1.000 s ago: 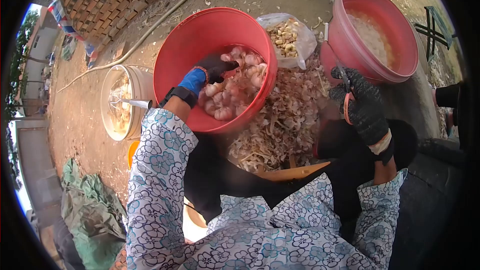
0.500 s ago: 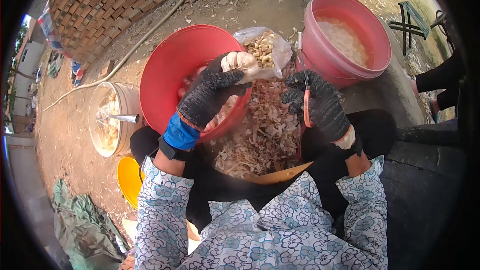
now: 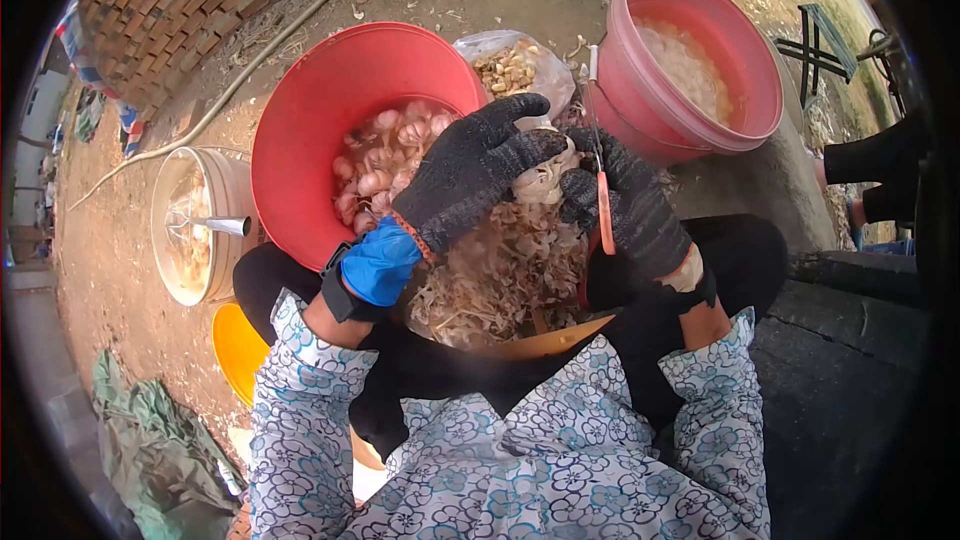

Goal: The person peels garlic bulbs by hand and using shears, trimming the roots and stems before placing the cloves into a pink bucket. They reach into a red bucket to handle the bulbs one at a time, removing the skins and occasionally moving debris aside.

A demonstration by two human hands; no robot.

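Observation:
My left hand (image 3: 480, 168), in a dark knit glove with a blue cuff, is closed around a whitish garlic bulb (image 3: 543, 178). The bulb is partly hidden by the fingers. My right hand (image 3: 632, 208), gloved the same way, grips a slim knife with an orange handle (image 3: 605, 212), blade pointing up and away from me. Its fingertips meet the bulb's right side. Below both hands lies a heap of dry garlic skins (image 3: 490, 285). Left of them, a red bucket (image 3: 300, 130) leans towards me with several pinkish garlic bulbs (image 3: 375, 180) inside.
A clear plastic bag (image 3: 555, 75) of loose cloves sits beyond my hands. At the right back stands a pink bucket (image 3: 690, 135) holding pale contents. On the left are a white bucket (image 3: 240, 240) with a metal-handled tool and a yellow container (image 3: 235, 350). Another person's legs (image 3: 880, 155) show at right.
My left hand has brought the garlic bulb right and down from over the red bucket to my right hand. The view has shifted slightly, and more bulbs show in the bucket.

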